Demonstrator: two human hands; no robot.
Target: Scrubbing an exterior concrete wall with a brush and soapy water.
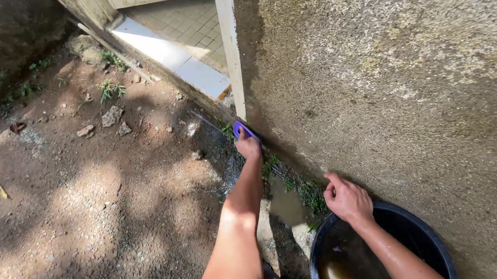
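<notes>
My left hand [248,147] is stretched forward and grips a purple scrub brush [241,129], which is pressed against the foot of a stained concrete wall [383,85] next to a white door frame [231,48]. My right hand [347,198] rests with curled fingers low against the same wall, just above the rim of a black bucket [421,233] that holds murky brown water. The right hand holds nothing that I can see.
Bare dirt ground [91,201] with small stones and weeds spreads to the left. A muddy puddle [287,203] and some green growth lie along the wall's base. A tiled doorstep [180,52] sits beyond the door frame.
</notes>
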